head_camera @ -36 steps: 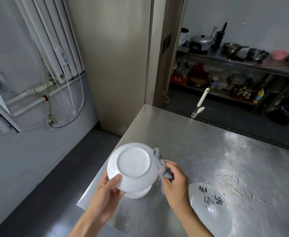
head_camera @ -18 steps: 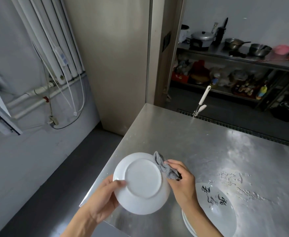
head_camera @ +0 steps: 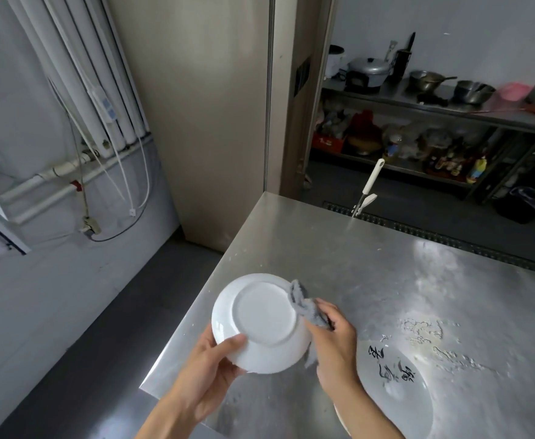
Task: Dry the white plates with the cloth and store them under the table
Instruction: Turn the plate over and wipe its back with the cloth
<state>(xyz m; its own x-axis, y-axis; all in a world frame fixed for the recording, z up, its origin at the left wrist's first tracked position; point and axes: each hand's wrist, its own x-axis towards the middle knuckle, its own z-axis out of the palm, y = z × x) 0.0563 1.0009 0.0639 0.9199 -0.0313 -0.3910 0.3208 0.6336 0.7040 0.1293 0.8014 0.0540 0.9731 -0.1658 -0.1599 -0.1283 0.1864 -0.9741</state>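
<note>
Dark floor (head_camera: 79,337) lies open along the left of the worktop (head_camera: 339,255), whose left edge runs at a slant from the far corner down to the near corner close to the left forearm. The left hand (head_camera: 209,372) grips the lower left rim of the white plate (head_camera: 261,321), thumb laid on the underside and the other fingers hidden behind it. The thumb now reaches a little further in, almost to the foot ring, than half a second ago. The plate remains underside up and tilted toward the camera, held over the near left part of the worktop, just inside the left edge as seen from above. The grey cloth (head_camera: 305,307) stays bunched against the plate's right rim, much where it was. The right hand (head_camera: 334,342) has its fingers curled round the cloth and presses it to that rim. Just beside the right forearm an inscribed plate (head_camera: 399,394) with black brush characters lies on the worktop, unmoved, with a second rim showing under its near left edge. Beyond the hands bare steel stretches to the far edge, where a white-handled tool (head_camera: 370,182) stands, and wet marks (head_camera: 424,331) spot the surface to the right.
</note>
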